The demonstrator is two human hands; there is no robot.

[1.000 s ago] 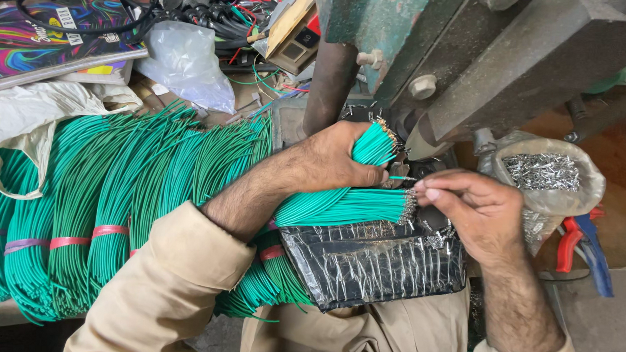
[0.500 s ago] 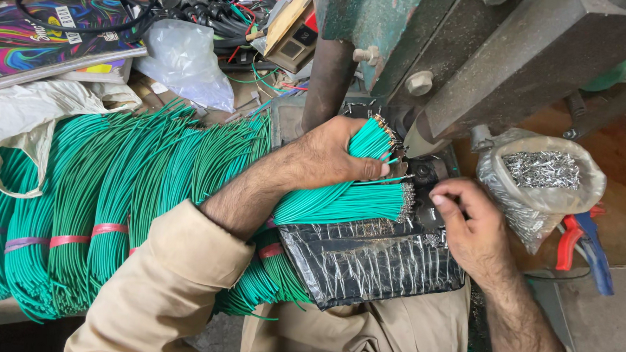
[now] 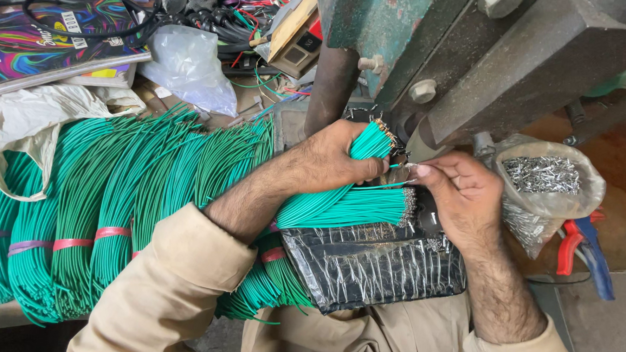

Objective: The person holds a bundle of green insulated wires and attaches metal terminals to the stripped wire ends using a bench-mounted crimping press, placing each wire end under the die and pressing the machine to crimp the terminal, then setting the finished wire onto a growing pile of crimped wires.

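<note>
Since the earlier frame, the right hand (image 3: 463,193) has crept toward 10 o'clock, pinching one wire tip (image 3: 406,165) up to the press (image 3: 473,56), while the left hand (image 3: 338,156) grips a green wire bundle (image 3: 371,140) fanned at 9 o'clock, apparently for easy picking, terminal bag (image 3: 545,179) waiting at 3 o'clock.

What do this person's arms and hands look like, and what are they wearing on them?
Both hands are bare, with no gloves, rings or watch visible. The left hand and right hand come out of long khaki-beige sleeves, the left sleeve pushed up toward the elbow, the right sleeve ending lower on the hairy forearm.
</note>
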